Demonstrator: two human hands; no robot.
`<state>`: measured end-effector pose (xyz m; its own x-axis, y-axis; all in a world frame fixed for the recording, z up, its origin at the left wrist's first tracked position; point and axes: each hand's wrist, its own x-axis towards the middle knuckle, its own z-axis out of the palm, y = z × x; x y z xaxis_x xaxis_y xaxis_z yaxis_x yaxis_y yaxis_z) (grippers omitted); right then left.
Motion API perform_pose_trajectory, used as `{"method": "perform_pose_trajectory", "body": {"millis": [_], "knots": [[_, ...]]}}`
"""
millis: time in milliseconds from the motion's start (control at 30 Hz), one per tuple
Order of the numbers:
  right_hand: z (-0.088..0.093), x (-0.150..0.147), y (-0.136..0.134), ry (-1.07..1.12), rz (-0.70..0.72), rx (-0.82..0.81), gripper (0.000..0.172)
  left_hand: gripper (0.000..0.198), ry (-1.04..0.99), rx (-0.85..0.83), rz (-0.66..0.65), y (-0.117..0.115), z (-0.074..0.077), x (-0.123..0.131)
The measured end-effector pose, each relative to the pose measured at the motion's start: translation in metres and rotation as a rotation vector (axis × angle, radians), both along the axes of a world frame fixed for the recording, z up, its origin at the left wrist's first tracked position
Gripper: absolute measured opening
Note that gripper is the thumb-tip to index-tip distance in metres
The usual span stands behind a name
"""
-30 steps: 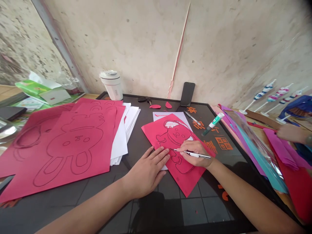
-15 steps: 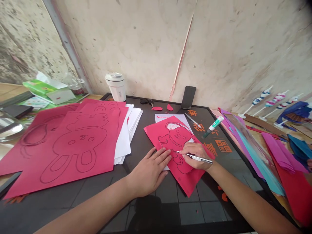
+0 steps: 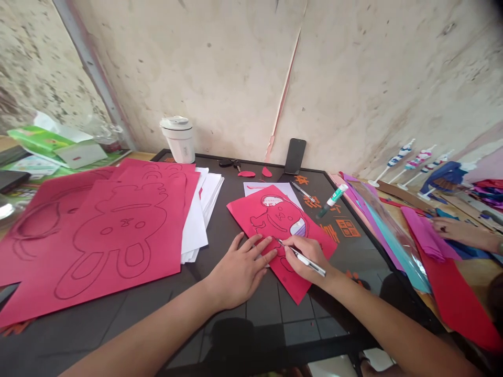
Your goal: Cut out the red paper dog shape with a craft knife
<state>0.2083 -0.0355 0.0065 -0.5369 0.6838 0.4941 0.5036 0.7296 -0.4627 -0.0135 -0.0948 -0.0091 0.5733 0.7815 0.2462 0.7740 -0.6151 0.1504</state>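
Observation:
My left hand (image 3: 239, 272) lies flat with fingers spread, its fingertips pressing the left side of a red paper sheet (image 3: 296, 288). The sheet bears a drawn rabbit figure, with openings cut at both ears. In my right hand (image 3: 310, 254), closed in a writing grip, is a slim silver craft knife (image 3: 308, 263), its tip touching the paper just beyond my left fingertips. White printed paper (image 3: 250, 187) shows under the sheet and through the openings. Two red cut-out pieces (image 3: 247, 174) rest behind it. My right hand hides part of the drawing.
Large red sheets with rabbit drawings (image 3: 129, 209) overlie white papers (image 3: 196, 235) on the left. Behind are a white cup (image 3: 178, 141), keys (image 3: 231, 163) and a phone (image 3: 295, 156). A pen (image 3: 302, 192) and green-white marker (image 3: 333, 200) lie right. Another person's hand (image 3: 459, 230) touches magenta material.
The view has shifted slightly rightward. The knife hand has turned and edged toward my left fingers, uncovering the lower ear opening. Another person's hand has come into view at right.

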Motion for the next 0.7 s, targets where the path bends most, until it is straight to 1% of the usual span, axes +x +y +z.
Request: {"method": "perform_pose_trajectory", "body": {"millis": [67,200,333,500,700], "knots": [[-0.0057,0.0005,-0.0033,0.023,0.012,0.080,0.016,0.045,0.006,-0.012,-0.004,-0.0002,-0.0004,0.0001],[-0.0091,0.0025,-0.0012,0.042,0.065,0.147,0.017,0.045,0.003,-0.013,0.003,-0.0002,-0.0010,0.0005],[-0.0074,0.0039,0.0005,0.046,0.095,0.159,0.018,0.045,-0.011,0.010,0.003,0.0004,-0.0020,0.0010],[-0.0041,0.0036,-0.0018,0.036,0.117,0.194,0.017,0.045,-0.008,-0.011,0.001,0.0000,-0.0007,0.0007],[-0.0035,0.0058,-0.0028,0.027,0.122,0.192,0.017,0.045,-0.003,-0.007,-0.001,-0.0004,0.0002,-0.0002]]}}
